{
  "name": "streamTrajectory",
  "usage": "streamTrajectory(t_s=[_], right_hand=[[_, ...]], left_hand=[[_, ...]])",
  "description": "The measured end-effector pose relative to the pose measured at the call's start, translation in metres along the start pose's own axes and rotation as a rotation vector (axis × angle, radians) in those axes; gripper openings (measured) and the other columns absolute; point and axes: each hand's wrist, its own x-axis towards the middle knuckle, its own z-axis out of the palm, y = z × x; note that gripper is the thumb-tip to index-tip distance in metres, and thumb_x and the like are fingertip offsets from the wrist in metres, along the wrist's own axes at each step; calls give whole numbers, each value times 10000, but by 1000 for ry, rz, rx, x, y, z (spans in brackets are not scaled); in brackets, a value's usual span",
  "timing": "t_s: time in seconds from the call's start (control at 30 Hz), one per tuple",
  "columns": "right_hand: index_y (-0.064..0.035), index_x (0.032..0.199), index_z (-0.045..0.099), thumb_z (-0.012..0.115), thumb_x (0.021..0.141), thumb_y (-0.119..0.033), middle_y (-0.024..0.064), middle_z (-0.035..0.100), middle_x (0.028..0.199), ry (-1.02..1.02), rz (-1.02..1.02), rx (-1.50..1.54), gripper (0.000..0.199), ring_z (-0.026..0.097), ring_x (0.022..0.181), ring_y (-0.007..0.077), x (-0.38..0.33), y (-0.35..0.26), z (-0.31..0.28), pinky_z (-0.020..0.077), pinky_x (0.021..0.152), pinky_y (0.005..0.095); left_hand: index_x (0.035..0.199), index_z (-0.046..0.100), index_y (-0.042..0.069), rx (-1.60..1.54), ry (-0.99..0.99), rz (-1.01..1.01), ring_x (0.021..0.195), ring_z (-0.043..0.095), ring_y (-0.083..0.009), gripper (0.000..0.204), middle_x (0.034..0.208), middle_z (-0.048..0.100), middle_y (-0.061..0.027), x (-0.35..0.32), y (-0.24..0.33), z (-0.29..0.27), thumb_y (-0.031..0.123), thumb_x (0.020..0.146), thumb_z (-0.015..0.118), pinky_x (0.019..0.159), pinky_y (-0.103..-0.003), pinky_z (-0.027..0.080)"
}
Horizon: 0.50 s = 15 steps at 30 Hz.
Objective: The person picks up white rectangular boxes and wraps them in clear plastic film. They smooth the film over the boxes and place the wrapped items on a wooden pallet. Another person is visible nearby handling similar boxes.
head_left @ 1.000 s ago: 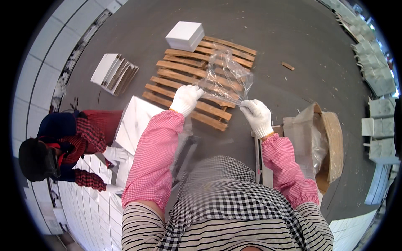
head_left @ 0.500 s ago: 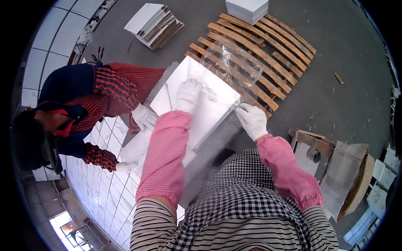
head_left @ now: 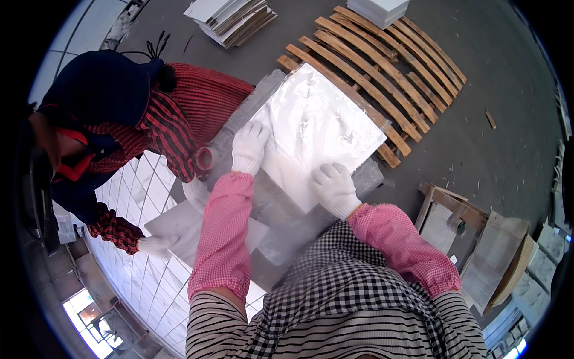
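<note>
grey floor (head_left: 514, 78) | wooden pallet (head_left: 382, 66), stacked tiles (head_left: 230, 18), perhaps a crate (head_left: 478, 239)

This looks like a tile workshop or packing yard rather than a home: a bare grey concrete floor (head_left: 508, 78) carries a rough wooden pallet (head_left: 382, 72), a stack of flat tile boxes (head_left: 230, 18) and a white carton (head_left: 378, 9). Sheets of small white square tiles (head_left: 137, 269) spread over the work surface at the lower left, and an open wooden crate (head_left: 472, 239) with panels stands at the right. Both people wear white work gloves and sleeve covers, as in manual trade work.
</note>
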Motion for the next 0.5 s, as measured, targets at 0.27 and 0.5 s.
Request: streamTrajectory(t_s=[0.27, 0.5], right_hand=[[-89, 831, 676, 622, 748, -133, 51, 597, 898, -30, -112, 24, 108, 575, 1010, 288, 17, -32, 12, 447, 953, 477], [-116, 887, 709, 625, 797, -153, 24, 636, 926, -276, -121, -45, 129, 581, 1020, 247, 12, -49, 27, 421, 982, 446]], left_hand=[[1072, 656, 99, 36, 42, -37, 1021, 610, -285, 277, 1088, 624, -86, -24, -12, -9, 93, 804, 589, 811, -412, 540], [1154, 640, 123, 63, -13, -81, 1107, 571, -282, 321, 1179, 608, -76, -45, -14, -11, 108, 844, 560, 890, -413, 507]])
